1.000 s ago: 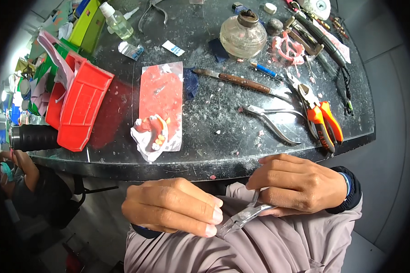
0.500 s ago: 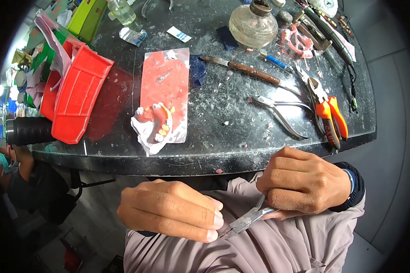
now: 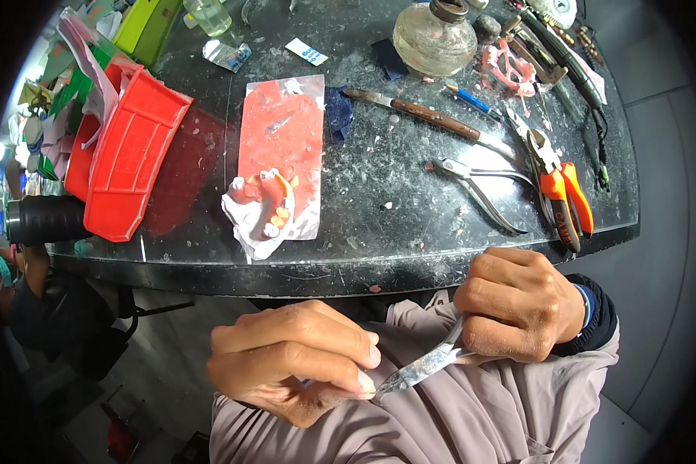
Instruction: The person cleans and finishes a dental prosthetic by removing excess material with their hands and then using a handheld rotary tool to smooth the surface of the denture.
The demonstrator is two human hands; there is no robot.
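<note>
My right hand [image 3: 510,305] is closed round metal pliers [image 3: 429,363] held low over my lap, their nose pointing down to the left. My left hand [image 3: 294,356] has its fingertips pinched at that nose; what they grip is too small and hidden to make out. On the bench beyond my hands, a white dental cast [image 3: 243,232] with orange-red wax and teeth [image 3: 278,213] rests on a red sheet [image 3: 278,139]. More metal pliers [image 3: 479,193] and orange-handled cutters [image 3: 572,193] lie to its right.
The dark bench [image 3: 363,271] also holds a red bin [image 3: 135,151], a black cylinder [image 3: 46,220], a glass burner [image 3: 433,42], a wooden-handled knife [image 3: 433,116], pink pieces [image 3: 510,69] and a handpiece [image 3: 564,66]. A seated person [image 3: 39,301] is at the left.
My right fingers have curled further round the pliers and shifted slightly right. My left hand has turned, showing more thumb beneath. The bench sits a little higher in view.
</note>
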